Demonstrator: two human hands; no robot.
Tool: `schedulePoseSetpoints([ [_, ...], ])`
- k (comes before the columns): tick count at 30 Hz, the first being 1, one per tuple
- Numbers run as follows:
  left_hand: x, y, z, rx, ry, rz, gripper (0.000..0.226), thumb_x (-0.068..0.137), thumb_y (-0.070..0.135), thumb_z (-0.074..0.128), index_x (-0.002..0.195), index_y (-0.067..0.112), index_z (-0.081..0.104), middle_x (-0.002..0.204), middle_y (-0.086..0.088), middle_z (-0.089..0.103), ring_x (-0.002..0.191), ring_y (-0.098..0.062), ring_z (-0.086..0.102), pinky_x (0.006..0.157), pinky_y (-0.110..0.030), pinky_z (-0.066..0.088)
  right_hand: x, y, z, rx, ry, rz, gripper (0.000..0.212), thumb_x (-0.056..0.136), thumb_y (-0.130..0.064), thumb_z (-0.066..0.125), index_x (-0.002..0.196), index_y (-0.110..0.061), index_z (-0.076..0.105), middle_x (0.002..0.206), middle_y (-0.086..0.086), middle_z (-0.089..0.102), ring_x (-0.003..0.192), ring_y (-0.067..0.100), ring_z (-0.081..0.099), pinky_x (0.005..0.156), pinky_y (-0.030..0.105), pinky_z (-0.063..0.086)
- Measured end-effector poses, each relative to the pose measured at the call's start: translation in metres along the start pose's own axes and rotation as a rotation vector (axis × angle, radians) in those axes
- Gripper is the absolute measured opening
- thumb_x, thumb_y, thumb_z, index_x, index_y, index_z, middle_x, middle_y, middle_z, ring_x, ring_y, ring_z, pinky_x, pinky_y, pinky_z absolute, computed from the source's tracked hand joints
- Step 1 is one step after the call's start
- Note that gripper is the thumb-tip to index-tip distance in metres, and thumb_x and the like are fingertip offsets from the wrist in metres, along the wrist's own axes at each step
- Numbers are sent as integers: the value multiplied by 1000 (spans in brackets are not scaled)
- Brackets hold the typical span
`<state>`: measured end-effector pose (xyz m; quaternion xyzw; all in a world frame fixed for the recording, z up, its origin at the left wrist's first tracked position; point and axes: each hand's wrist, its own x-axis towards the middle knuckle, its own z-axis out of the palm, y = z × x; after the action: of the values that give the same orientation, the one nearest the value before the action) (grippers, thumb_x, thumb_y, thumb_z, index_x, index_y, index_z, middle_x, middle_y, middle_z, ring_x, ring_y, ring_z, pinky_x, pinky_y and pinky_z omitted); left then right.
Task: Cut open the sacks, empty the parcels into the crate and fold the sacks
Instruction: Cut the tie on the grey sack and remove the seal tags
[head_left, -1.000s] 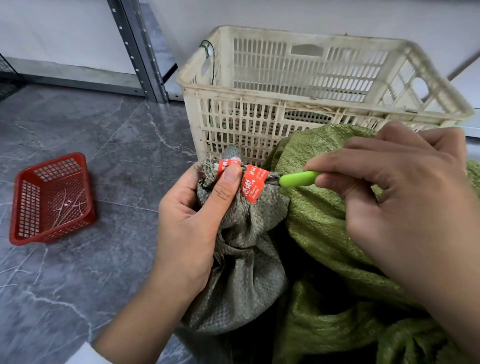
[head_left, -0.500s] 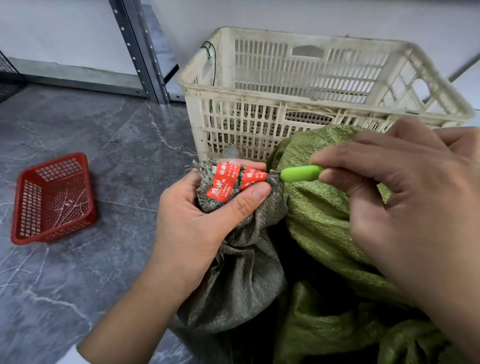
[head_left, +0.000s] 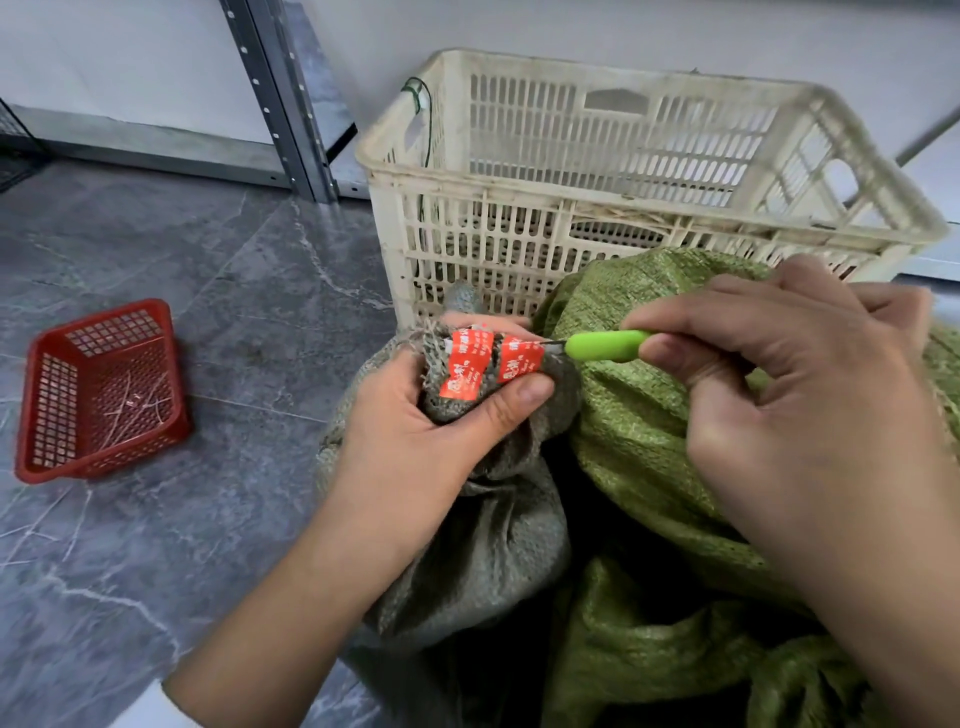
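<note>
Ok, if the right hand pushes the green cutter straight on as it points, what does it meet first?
Most likely the red tape binding the grey sack: the green cutter in the right hand points left, tip about at it. The left hand grips the sack right there.

Both hands are bare. The left hand (head_left: 415, 441) runs into a bare left forearm (head_left: 291, 613). Far up the forearm, at the bottom edge of the view, is the rim of a white sleeve (head_left: 137, 709), of which only a plain, pale strip shows. Its thumbnail (head_left: 531, 393) is short and unpainted. The right hand (head_left: 779, 415) fills more of the view. The right forearm (head_left: 893, 623) is bare as far as the frame edge.
</note>
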<state>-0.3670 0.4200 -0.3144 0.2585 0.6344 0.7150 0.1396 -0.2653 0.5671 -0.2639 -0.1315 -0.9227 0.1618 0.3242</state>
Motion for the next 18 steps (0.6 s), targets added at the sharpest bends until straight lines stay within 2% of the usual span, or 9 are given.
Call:
schedulePoseSetpoints([
  [3, -3, -7, 0, -125, 72, -69, 29, 73, 29, 80, 99, 19, 74, 100, -3, 75, 99, -21, 70, 90, -40, 52, 1, 2, -2, -41, 10, -10, 18, 90, -22, 65, 94, -39, 71, 76, -23, 62, 76, 13, 46, 90, 23, 20],
  [7, -3, -5, 2, -57, 109, -2, 24, 67, 25, 83, 90, 19, 76, 90, 1, 77, 88, -15, 72, 81, -31, 55, 1, 3, -2, -51, -17, -30, 17, 89, -24, 62, 95, -37, 72, 76, -19, 64, 76, 14, 46, 91, 20, 18],
  [10, -3, -5, 3, -16, 104, 37, 22, 67, 23, 81, 89, 18, 76, 90, 3, 77, 88, -12, 72, 81, -27, 54, 1, 2, -3, -26, -13, -50, 15, 89, -26, 62, 94, -37, 72, 76, -20, 64, 76, 13, 45, 90, 22, 19],
  [12, -3, -8, 1, -54, 130, 25, 25, 69, 24, 84, 91, 16, 76, 92, -1, 77, 91, -18, 72, 86, -35, 55, 1, 3, -5, -29, 10, -66, 15, 90, -25, 63, 93, -36, 72, 77, -22, 63, 76, 13, 45, 90, 26, 23],
  [15, -2, -11, -2, -123, 161, 15, 28, 69, 24, 82, 94, 13, 76, 97, -7, 76, 96, -28, 71, 93, -50, 52, 2, 4, -8, -29, 24, -85, 16, 91, -22, 63, 93, -35, 72, 77, -27, 59, 74, 15, 45, 84, 42, 36],
  [18, -2, -12, -2, -130, 166, 8, 27, 68, 24, 81, 93, 14, 76, 96, -7, 76, 95, -28, 71, 93, -52, 51, 2, 2, -6, -55, 10, -101, 16, 91, -23, 63, 92, -37, 72, 76, -25, 60, 76, 13, 46, 88, 29, 24],
])
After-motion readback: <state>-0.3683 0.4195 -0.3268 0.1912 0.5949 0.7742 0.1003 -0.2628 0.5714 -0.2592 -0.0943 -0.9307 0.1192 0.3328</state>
